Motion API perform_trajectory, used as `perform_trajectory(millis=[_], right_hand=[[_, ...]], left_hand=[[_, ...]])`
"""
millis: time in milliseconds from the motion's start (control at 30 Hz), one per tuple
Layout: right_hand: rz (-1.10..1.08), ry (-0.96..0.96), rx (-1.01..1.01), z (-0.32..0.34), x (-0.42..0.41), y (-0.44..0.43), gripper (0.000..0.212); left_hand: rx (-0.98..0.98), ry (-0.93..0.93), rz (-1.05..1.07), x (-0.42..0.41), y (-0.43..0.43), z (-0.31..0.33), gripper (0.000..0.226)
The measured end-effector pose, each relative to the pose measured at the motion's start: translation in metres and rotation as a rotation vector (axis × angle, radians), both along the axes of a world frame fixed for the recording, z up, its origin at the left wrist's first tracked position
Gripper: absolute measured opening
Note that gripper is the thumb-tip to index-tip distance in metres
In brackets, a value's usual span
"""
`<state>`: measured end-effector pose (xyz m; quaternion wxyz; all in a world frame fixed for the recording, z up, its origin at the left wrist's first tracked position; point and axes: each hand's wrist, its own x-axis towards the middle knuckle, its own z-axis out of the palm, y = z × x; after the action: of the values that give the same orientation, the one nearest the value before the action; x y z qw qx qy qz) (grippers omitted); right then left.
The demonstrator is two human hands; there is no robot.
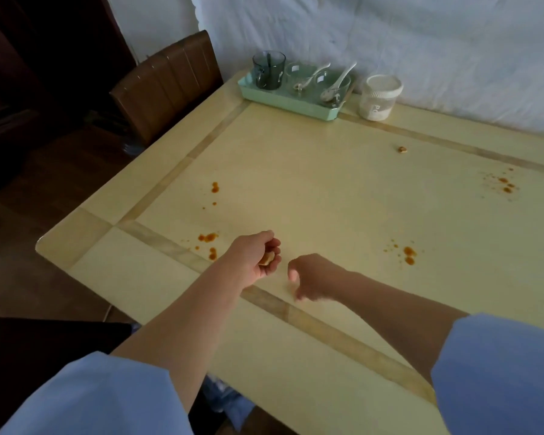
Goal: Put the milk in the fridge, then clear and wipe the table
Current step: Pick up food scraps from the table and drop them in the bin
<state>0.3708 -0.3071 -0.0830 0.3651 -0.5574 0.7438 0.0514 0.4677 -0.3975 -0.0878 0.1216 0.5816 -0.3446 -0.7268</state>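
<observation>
A pale yellow table (311, 171) carries orange sauce stains at the left (215, 187), near my left hand (207, 237), at the middle right (409, 255) and at the far right (505, 183). My left hand (254, 255) hovers over the table's near side, cupped palm-up around a small tan crumb (267, 258). Just to its right, my right hand (314, 277) hangs blurred above the table, fingers curled down and apart, holding nothing I can see. Another crumb (402, 149) lies toward the back right. No milk is in view.
A green tray (248, 89) at the back holds a dark glass mug (269, 70) and two glass bowls with white spoons (332, 86). A white lidded jar (379, 97) stands beside it. A brown chair (167, 86) sits at the table's left; a white cloth covers the wall.
</observation>
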Motion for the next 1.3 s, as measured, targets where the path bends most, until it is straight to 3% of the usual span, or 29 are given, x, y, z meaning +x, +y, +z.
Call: perform_trajectory(millis=[200,300,367,433,500,633,700,800,867,967,1067,1233,1300], right_hand=[[-0.102,0.146,-0.101,-0.030,0.017,0.014,0.030],[-0.217,0.074,-0.138,-0.026,0.011,0.017,0.028],[-0.391,-0.083,-0.197,-0.018,0.007,0.024,0.015],[-0.543,-0.251,-0.240,-0.007,0.005,0.035,0.024],[-0.595,-0.337,-0.261,0.005,0.003,0.052,0.016],[-0.833,-0.358,-0.374,0.019,-0.023,0.098,0.010],[-0.944,-0.262,-0.381,0.019,-0.046,0.128,0.007],[-0.890,0.077,-0.231,0.003,-0.079,0.174,0.015],[-0.819,0.170,-0.138,-0.009,-0.089,0.194,0.024],[-0.803,0.177,-0.147,-0.026,-0.093,0.207,0.031],[-0.779,0.215,-0.232,-0.037,-0.094,0.207,0.024],[-0.537,0.293,-0.204,-0.032,-0.096,0.213,0.019],[-0.534,0.273,-0.223,-0.024,-0.098,0.212,0.016]], left_hand=[[0.004,-0.001,-0.061,0.019,0.019,-0.017,0.025],[-0.002,-0.015,-0.058,0.023,0.025,-0.025,0.024],[0.003,-0.029,-0.090,0.023,0.031,-0.030,0.024],[0.056,0.015,-0.141,0.017,0.043,-0.032,0.030],[0.145,0.099,-0.210,0.005,0.058,-0.029,0.036],[0.187,0.177,-0.327,-0.027,0.094,-0.015,0.024],[0.169,0.175,-0.390,-0.044,0.113,-0.009,0.022],[0.131,0.145,-0.463,-0.068,0.139,-0.003,0.024],[0.112,0.134,-0.489,-0.081,0.153,-0.003,0.026],[0.098,0.097,-0.508,-0.094,0.169,-0.009,0.025],[0.079,0.047,-0.515,-0.099,0.179,-0.015,0.023],[0.075,0.006,-0.490,-0.103,0.191,-0.018,0.019],[0.060,0.005,-0.474,-0.107,0.193,-0.015,0.019]])
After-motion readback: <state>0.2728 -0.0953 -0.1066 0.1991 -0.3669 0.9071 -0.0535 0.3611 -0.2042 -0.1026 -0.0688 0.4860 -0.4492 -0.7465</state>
